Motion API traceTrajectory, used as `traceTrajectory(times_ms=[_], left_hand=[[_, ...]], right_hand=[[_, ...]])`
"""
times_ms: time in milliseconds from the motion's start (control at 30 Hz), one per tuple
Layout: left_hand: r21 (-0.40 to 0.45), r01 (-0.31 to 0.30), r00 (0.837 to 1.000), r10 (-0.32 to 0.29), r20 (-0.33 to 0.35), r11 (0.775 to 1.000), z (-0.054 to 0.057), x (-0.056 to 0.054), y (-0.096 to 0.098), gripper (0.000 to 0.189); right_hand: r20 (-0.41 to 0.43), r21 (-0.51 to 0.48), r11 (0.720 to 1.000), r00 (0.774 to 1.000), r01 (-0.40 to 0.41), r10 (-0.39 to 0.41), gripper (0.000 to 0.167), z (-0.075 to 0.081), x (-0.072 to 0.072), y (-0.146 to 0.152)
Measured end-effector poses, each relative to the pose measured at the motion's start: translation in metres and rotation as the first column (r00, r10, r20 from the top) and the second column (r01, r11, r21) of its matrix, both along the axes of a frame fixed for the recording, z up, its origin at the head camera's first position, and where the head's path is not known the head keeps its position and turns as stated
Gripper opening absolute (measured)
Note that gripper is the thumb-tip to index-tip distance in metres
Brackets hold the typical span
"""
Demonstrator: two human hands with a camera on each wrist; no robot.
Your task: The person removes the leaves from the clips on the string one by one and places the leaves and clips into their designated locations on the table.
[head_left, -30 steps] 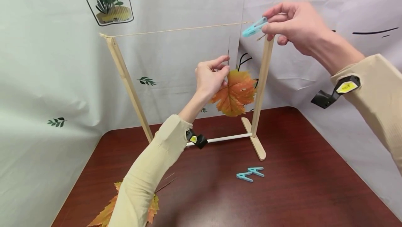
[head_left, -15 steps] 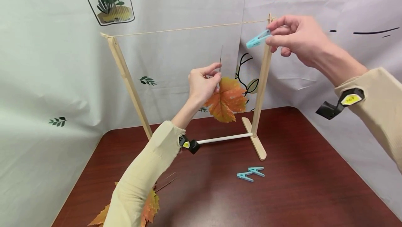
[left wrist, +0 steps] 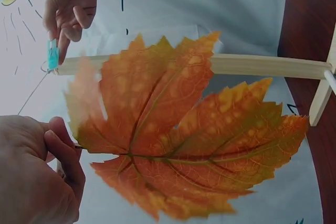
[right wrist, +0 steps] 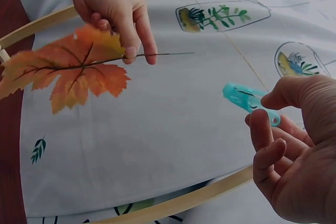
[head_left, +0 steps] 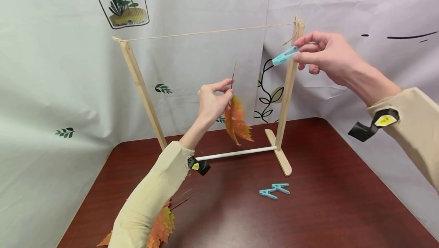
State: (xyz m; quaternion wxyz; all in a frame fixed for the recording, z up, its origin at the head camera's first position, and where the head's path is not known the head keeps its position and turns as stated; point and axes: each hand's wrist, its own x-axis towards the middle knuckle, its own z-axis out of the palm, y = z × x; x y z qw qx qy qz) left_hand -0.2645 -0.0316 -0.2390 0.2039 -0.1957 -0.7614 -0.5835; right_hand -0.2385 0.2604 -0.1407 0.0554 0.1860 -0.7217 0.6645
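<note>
My left hand (head_left: 213,99) pinches the stem of an orange and yellow artificial maple leaf (head_left: 237,120) between thumb and fingers. The leaf hangs below the hand, seen nearly edge-on in the head view; its broad veined face fills the left wrist view (left wrist: 173,145). Thumb and fingertips of my right hand (head_left: 329,55) pinch a light blue clothespin (head_left: 285,56), its nose pointing left, beside the right post of a wooden frame (head_left: 289,88). A thin twine (head_left: 205,32) runs between the post tops, above the leaf and the clothespin, touching neither.
Two more blue clothespins (head_left: 274,191) lie on the dark red table (head_left: 308,210) in front of the frame. At the lower left, more leaves (head_left: 161,227) lie partly under my left sleeve. A white rod (head_left: 240,152) joins the frame's feet. Printed cloth hangs behind.
Both hands have moved down, the left one also leftward, carrying the leaf and the clothespin. The leaf has turned from facing me to nearly edge-on. The right post's top has come into view.
</note>
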Motion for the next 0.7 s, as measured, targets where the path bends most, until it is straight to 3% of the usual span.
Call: traceTrajectory(times_ms=[367,700], left_hand=[[-0.048,-0.029,1.000,0.029,-0.006,0.998,-0.013,0.002,-0.017,0.030],[-0.104,-0.068,0.998,0.066,-0.021,0.992,-0.021,0.007,-0.032,0.029]], right_hand=[[-0.004,0.117,0.992,0.999,0.045,-0.045,0.022,-0.018,0.004,0.006],[-0.013,0.155,0.987,0.999,0.043,-0.041,0.022,-0.035,0.006,0.007]])
